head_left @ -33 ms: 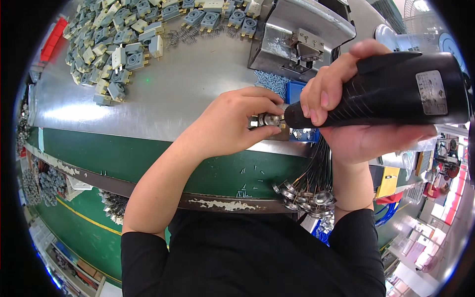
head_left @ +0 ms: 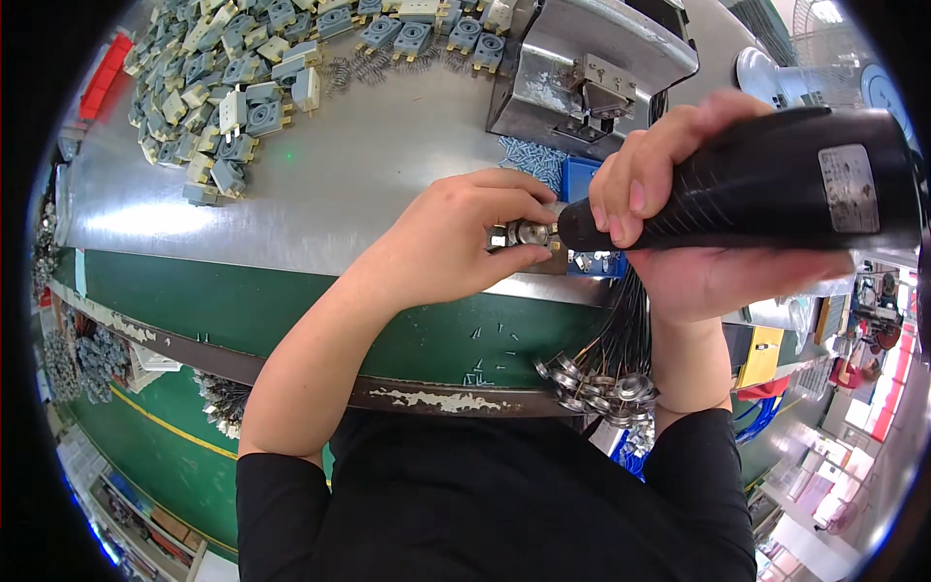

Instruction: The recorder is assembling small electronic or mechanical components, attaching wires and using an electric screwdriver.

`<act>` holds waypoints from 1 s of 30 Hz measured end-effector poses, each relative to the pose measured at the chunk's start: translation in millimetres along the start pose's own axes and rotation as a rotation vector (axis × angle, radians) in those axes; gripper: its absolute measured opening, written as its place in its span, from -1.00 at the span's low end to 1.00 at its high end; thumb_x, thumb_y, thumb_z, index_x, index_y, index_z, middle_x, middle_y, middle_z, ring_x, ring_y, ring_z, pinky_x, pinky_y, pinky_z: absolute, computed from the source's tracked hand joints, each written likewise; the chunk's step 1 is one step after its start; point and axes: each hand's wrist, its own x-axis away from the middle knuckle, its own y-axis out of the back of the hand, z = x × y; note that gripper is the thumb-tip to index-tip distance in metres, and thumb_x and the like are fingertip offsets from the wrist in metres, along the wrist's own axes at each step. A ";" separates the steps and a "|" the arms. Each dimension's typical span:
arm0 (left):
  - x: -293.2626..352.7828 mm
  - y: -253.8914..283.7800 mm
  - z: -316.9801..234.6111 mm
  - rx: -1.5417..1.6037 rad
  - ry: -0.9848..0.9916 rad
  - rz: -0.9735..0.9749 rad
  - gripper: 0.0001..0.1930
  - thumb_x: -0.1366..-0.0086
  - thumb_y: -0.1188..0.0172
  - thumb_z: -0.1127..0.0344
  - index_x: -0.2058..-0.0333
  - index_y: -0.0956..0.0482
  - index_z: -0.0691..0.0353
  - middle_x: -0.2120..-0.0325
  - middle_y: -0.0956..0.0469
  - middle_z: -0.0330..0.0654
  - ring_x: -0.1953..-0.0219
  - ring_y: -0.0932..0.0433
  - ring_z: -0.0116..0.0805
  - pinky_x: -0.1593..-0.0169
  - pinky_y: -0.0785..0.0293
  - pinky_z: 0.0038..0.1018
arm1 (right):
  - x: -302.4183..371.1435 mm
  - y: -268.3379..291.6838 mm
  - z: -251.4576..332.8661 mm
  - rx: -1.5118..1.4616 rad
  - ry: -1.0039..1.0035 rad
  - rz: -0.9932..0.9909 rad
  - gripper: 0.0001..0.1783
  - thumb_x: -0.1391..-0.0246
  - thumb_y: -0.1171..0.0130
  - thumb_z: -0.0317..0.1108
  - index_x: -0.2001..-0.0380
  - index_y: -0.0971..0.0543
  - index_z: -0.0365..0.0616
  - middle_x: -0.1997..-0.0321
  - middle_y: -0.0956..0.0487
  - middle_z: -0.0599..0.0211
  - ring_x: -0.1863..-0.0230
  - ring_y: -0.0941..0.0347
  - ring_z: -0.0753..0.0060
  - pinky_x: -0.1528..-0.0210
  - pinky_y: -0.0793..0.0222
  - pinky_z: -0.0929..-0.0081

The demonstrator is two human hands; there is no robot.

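Black power screwdriver (head_left: 766, 179) is gripped in right hand (head_left: 650, 170), nose toward 9 o'clock; left hand (head_left: 467, 231) pinches round metal part (head_left: 530, 234).

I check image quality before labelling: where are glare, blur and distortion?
Head view: white glare on the metal tabletop, at left; head view: the brown bench edge bows, fisheye-like; head view: the right hand and black tool look slightly blurred, the left hand sharper.
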 end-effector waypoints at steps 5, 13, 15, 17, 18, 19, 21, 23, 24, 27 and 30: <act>1.9 0.7 4.3 0.030 0.006 0.009 -0.71 -0.17 -0.49 0.36 0.12 -0.75 0.29 0.02 -0.72 -0.05 0.03 -0.72 -0.03 -0.06 -0.66 -0.25 | -0.5 -5.1 -4.6 -0.003 0.128 0.052 0.33 0.29 0.01 0.94 -0.07 -0.35 -0.15 0.46 -0.48 0.25 0.63 -0.39 0.37 0.54 -0.39 0.36; 1.8 -0.7 6.2 0.012 -0.055 0.003 -0.68 -0.15 -0.49 0.38 0.10 -0.74 0.29 0.01 -0.72 -0.04 0.02 -0.71 -0.02 -0.07 -0.67 -0.24 | 5.0 -23.4 -0.3 -0.006 0.137 -0.103 0.28 0.26 -0.01 0.92 -0.03 -0.34 -0.16 0.45 -0.47 0.26 0.64 -0.39 0.39 0.57 -0.38 0.39; 2.1 -0.3 5.0 0.011 -0.028 0.008 -0.69 -0.16 -0.49 0.38 0.11 -0.74 0.29 0.01 -0.72 -0.05 0.01 -0.71 -0.04 -0.07 -0.66 -0.24 | 3.4 -13.6 -1.7 -0.015 0.130 -0.033 0.27 0.25 0.00 0.92 -0.02 -0.34 -0.16 0.45 -0.46 0.26 0.64 -0.39 0.39 0.56 -0.37 0.40; 2.2 -0.5 5.0 -0.003 -0.040 0.005 -0.69 -0.16 -0.49 0.37 0.11 -0.74 0.29 0.02 -0.72 -0.06 0.02 -0.72 -0.04 -0.06 -0.67 -0.25 | 2.2 -9.8 -1.5 -0.020 0.121 0.036 0.27 0.25 0.00 0.92 0.00 -0.34 -0.15 0.45 -0.46 0.26 0.64 -0.38 0.39 0.56 -0.37 0.40; 2.4 -1.1 4.9 -0.016 -0.046 0.002 -0.69 -0.16 -0.49 0.36 0.12 -0.74 0.29 0.02 -0.72 -0.07 0.02 -0.72 -0.05 -0.05 -0.67 -0.25 | 2.5 -10.3 -1.2 -0.005 0.109 0.024 0.30 0.26 0.00 0.92 -0.06 -0.34 -0.17 0.46 -0.46 0.27 0.63 -0.37 0.39 0.55 -0.37 0.40; 1.9 -1.2 4.8 -0.014 -0.046 0.002 -0.69 -0.16 -0.49 0.36 0.12 -0.74 0.29 0.02 -0.72 -0.07 0.02 -0.72 -0.05 -0.05 -0.67 -0.25 | 1.7 -12.3 -0.3 0.011 0.095 0.012 0.34 0.26 0.00 0.93 -0.11 -0.34 -0.19 0.47 -0.45 0.28 0.63 -0.37 0.40 0.54 -0.36 0.40; 1.5 -0.1 3.4 -0.015 -0.034 0.010 -0.70 -0.17 -0.49 0.34 0.13 -0.74 0.28 0.03 -0.72 -0.11 0.05 -0.72 -0.06 -0.02 -0.67 -0.26 | -2.1 -27.9 9.3 0.125 0.009 -0.153 0.39 0.26 0.00 0.93 -0.19 -0.33 -0.21 0.47 -0.45 0.29 0.63 -0.36 0.40 0.54 -0.36 0.40; 4.7 -0.1 3.2 -0.026 -0.034 0.000 -0.71 -0.18 -0.48 0.33 0.14 -0.73 0.27 0.04 -0.72 -0.12 0.06 -0.72 -0.07 -0.01 -0.67 -0.26 | 1.4 -27.5 11.3 -0.015 0.029 -0.067 0.51 0.25 0.02 0.93 -0.38 -0.24 -0.25 0.48 -0.43 0.32 0.64 -0.34 0.42 0.54 -0.34 0.38; 4.8 -0.2 3.1 -0.037 -0.043 -0.005 -0.72 -0.19 -0.47 0.32 0.14 -0.73 0.27 0.04 -0.72 -0.13 0.07 -0.71 -0.07 0.00 -0.67 -0.26 | 2.7 -23.8 12.1 -0.017 0.025 -0.064 0.51 0.25 0.02 0.93 -0.38 -0.24 -0.25 0.48 -0.43 0.32 0.64 -0.34 0.42 0.54 -0.34 0.38; 3.6 -1.1 3.9 -0.054 -0.050 -0.003 -0.74 -0.20 -0.45 0.30 0.15 -0.73 0.26 0.05 -0.71 -0.14 0.07 -0.71 -0.07 0.00 -0.67 -0.25 | -1.5 -11.3 -1.9 0.057 0.180 0.039 0.40 0.17 0.05 0.90 -0.31 -0.29 -0.21 0.46 -0.42 0.36 0.63 -0.34 0.45 0.56 -0.34 0.40; 0.4 -2.1 4.6 -0.020 -0.057 0.010 -0.70 -0.14 -0.50 0.44 0.14 -0.71 0.35 0.04 -0.71 -0.01 0.06 -0.72 0.01 -0.01 -0.67 -0.23 | 4.1 -7.8 4.0 0.061 0.156 0.010 0.27 0.11 0.02 0.86 -0.19 -0.33 -0.18 0.42 -0.43 0.38 0.61 -0.36 0.48 0.54 -0.35 0.43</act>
